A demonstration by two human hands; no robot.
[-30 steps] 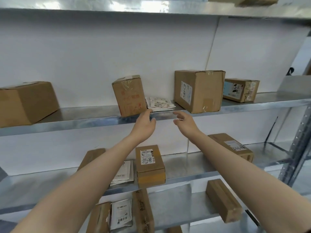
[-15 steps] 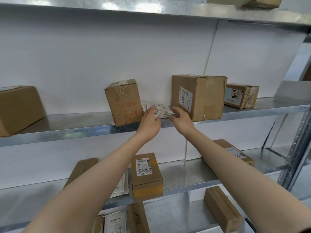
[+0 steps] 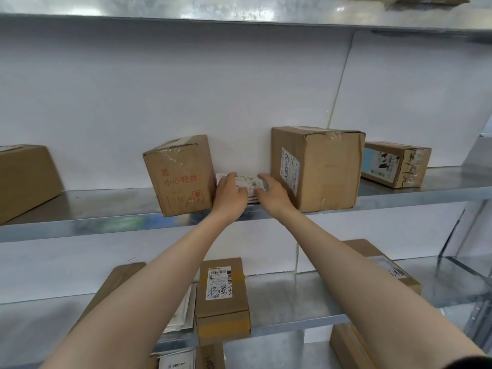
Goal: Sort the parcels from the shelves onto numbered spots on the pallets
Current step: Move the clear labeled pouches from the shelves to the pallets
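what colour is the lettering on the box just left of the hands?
Red, on the brown box, front face; shows best in the head view.

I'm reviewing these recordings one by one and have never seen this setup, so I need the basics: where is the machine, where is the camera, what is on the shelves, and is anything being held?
There is no machine here: a person works with two bare hands. The camera sits on the person's head and looks forward, so you see both forearms reaching out. Ahead is a metal shelf carrying cardboard parcels. The left hand and right hand meet on a flat white parcel lying between a box with red print and a larger box. The right hand appears to pinch its edge; whether the left hand grips it or only rests on it cannot be told. A smaller box lies further right, and a labelled box sits on the shelf below.
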